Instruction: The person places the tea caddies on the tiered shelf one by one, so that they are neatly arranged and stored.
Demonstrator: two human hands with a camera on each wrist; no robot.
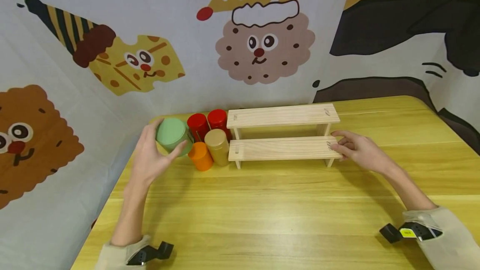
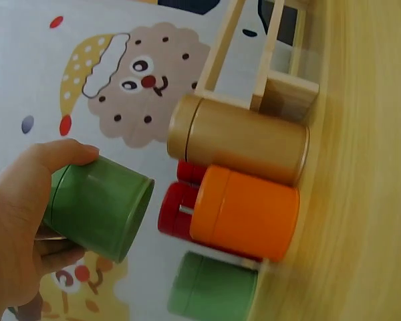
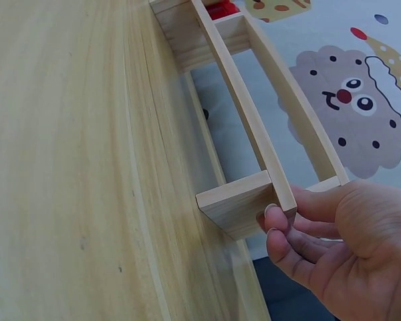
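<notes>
My left hand (image 1: 150,157) grips a green cylindrical canister (image 1: 172,131) with thumb and fingers around its sides. In the left wrist view this canister (image 2: 100,207) is off the table, apart from a second green canister (image 2: 214,287) that stands lower down. My right hand (image 1: 358,149) pinches the right end of the lower board of a two-step wooden shelf (image 1: 285,148). The right wrist view shows the thumb and fingertips on the end of that board (image 3: 257,130). The shelf stands on its legs at the table's back.
Left of the shelf stand a gold canister (image 1: 217,149), an orange canister (image 1: 201,157) and two red canisters (image 1: 198,125), close together. The wooden table (image 1: 262,211) meets a cartoon-printed cloth (image 1: 198,66) along its back and left edges.
</notes>
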